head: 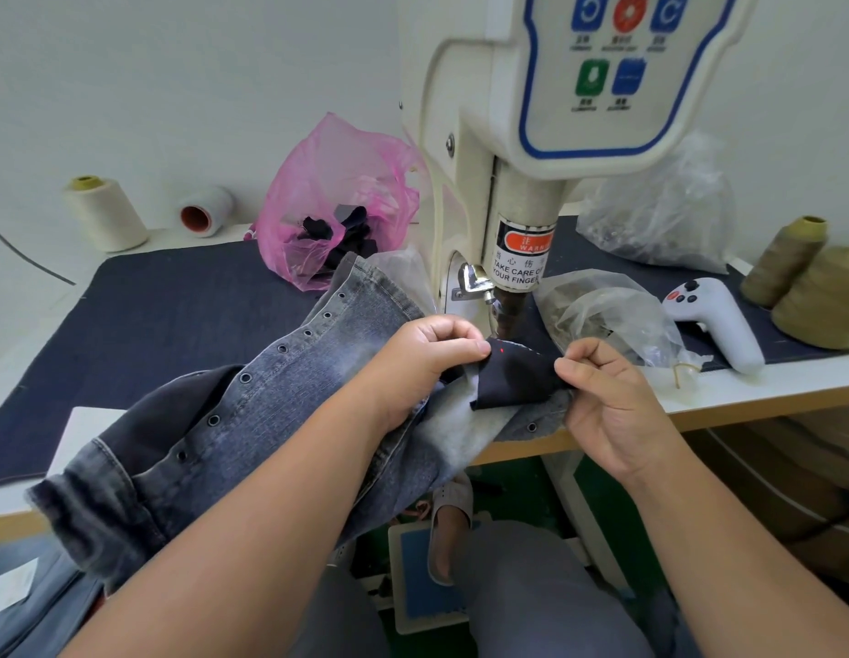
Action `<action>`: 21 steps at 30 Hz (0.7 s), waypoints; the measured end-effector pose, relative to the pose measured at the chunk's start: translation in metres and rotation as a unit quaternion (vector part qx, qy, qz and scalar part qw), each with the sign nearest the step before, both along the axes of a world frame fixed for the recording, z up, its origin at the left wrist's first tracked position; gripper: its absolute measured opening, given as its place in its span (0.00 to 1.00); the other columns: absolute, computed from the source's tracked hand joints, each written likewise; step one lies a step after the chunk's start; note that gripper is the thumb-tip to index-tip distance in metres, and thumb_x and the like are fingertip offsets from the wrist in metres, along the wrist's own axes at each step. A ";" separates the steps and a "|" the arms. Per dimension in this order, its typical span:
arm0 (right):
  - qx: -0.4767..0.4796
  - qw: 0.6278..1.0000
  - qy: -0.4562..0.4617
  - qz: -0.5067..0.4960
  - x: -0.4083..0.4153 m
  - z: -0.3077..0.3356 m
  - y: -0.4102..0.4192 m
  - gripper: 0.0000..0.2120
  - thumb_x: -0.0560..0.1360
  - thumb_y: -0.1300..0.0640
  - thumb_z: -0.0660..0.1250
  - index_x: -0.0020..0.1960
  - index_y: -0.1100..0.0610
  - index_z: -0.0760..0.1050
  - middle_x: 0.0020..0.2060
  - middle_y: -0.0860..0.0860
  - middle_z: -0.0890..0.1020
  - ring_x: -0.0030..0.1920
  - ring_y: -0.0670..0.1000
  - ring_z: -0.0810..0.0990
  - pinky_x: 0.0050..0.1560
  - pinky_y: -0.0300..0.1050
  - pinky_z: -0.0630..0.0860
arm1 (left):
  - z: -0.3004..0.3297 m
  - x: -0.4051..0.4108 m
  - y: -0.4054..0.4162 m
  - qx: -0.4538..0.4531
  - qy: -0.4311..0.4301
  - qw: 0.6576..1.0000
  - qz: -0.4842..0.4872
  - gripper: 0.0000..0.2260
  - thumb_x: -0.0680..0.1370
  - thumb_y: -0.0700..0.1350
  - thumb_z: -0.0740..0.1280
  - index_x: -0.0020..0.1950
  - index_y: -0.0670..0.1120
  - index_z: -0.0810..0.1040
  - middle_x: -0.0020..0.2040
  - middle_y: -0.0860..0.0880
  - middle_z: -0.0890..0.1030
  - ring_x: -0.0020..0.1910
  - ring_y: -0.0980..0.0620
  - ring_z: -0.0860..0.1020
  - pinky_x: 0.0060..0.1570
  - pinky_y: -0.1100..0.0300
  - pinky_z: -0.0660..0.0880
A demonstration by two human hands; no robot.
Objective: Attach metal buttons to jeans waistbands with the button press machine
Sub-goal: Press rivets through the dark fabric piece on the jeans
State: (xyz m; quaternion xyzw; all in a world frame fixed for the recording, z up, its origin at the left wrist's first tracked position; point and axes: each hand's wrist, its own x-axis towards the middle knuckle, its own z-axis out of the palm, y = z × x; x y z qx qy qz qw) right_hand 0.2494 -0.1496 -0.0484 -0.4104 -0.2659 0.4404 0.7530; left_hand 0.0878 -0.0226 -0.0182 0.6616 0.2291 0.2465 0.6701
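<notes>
The button press machine point(522, 182) rises at the far middle of my desk point(745, 391), its control panel high on the right and its ram coming down just beyond my hands. A dark denim mat point(152, 315) covers most of the desk top. The washed grey jeans point(232, 420) drape from the near left edge across to the machine, a row of metal eyelets point(282, 348) running along one band. On top of the jeans, under the ram, lies a small dark fabric piece point(512, 377) with a red light dot point(502, 350) on it. My left hand point(427, 358) pinches the left edge of that dark piece, fingers curled. My right hand point(602, 396) pinches its right edge, thumb and fingers closed on it. A pink plastic bag point(337, 197) with dark scraps sits on the far left of the mat, clear bags point(607, 311) to the right of the machine, and a white handheld controller point(716, 315) lies farther right, near olive thread cones point(821, 296). Two pale spools point(104, 213) stand at the far left.
</notes>
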 end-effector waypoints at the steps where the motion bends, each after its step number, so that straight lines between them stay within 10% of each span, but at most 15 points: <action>1: 0.001 1.000 0.001 0.000 0.000 0.000 0.000 0.07 0.67 0.66 0.67 0.39 0.56 0.74 0.38 0.56 0.75 0.39 0.51 0.77 0.40 0.41 0.79 | 0.000 0.000 0.000 -0.001 0.006 1.000 0.005 0.11 0.77 0.37 0.69 0.36 0.48 0.78 0.34 0.50 0.77 0.34 0.55 0.75 0.37 0.61 0.70; 21: -0.012 1.000 -0.011 0.009 0.003 0.000 0.003 0.07 0.67 0.65 0.67 0.37 0.54 0.75 0.37 0.54 0.76 0.38 0.50 0.78 0.41 0.40 0.79 | 0.003 0.003 0.003 0.011 0.031 0.999 0.015 0.09 0.75 0.36 0.69 0.37 0.47 0.78 0.34 0.52 0.79 0.32 0.59 0.75 0.33 0.71 0.72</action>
